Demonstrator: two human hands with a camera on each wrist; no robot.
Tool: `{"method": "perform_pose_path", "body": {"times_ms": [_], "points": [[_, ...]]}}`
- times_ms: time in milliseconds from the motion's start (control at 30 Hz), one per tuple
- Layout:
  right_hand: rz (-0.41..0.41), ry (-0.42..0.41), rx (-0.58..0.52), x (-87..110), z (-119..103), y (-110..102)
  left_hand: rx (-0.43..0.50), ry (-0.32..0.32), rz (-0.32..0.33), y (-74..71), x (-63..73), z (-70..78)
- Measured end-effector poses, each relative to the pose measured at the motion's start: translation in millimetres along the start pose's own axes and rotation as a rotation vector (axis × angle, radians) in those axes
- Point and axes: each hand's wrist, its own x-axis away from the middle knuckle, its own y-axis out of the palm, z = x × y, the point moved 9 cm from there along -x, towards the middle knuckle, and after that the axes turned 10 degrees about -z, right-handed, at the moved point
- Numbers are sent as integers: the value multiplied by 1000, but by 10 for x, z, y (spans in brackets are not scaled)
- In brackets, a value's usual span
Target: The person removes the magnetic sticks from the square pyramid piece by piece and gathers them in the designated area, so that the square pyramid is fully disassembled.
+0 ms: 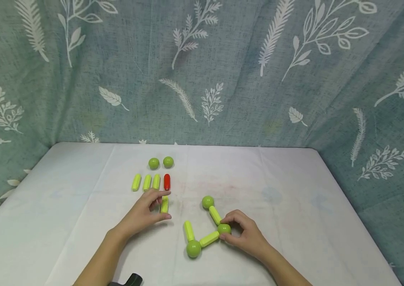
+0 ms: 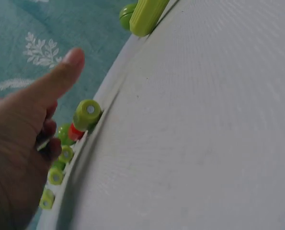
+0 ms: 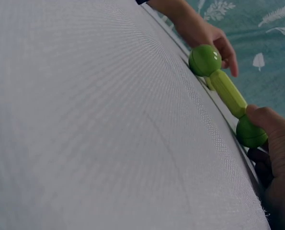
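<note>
A white table is seen under a teal cloth backdrop printed with pale leaves. Near its front a partly built chain of green balls and yellow-green rods is laid out: three rods and three balls are already joined in a zigzag. The ball at the chain's right corner is pinched by the curled fingers of the right hand, so the chain is steadied there. Left of the chain, a loose rod is clasped between thumb and fingers of the left hand; it is not yet attached. Behind that rod, a row of three yellow-green rods and one red rod is left unused, with two spare balls beyond the row. The build is judged roughly half done.
</note>
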Motion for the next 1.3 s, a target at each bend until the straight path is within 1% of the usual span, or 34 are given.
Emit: {"method": "perform_pose_path", "body": {"times_ms": [67,133,167,233,333,433,533,633,733,833,967,1067,1167,1233,1300], "points": [[0,-7,-2,1,-4,4,-4,94,-17,25,-4,149],[-1,-13,-5,2,-7,8,4,183,-57,81,-7,296],[-1,-14,-7,2,-7,9,15,220,-87,118,-9,368],[1,-6,-5,2,-3,6,32,265,-171,232,-16,483],[0,11,0,2,5,4,6,288,-316,439,-14,609],[0,21,4,-1,9,6,-46,276,-439,612,3,664],[4,13,7,-2,5,2,-64,262,-534,728,20,666],[5,-1,11,-2,-4,-1,-50,240,-585,789,29,625],[3,-4,13,-2,-7,0,-28,244,-582,801,29,597],[1,-4,12,-5,-6,-1,-16,270,-558,792,33,603],[3,-3,12,-7,-3,-4,-30,307,-537,785,46,633],[12,-2,16,-6,-5,-12,-50,312,-533,793,51,637],[19,-15,16,-4,-17,-17,-69,300,-522,795,45,626],[19,-30,13,-3,-28,-12,-70,292,-496,774,35,620],[16,-46,11,-2,-37,-3,-61,292,-448,728,24,619]]}}
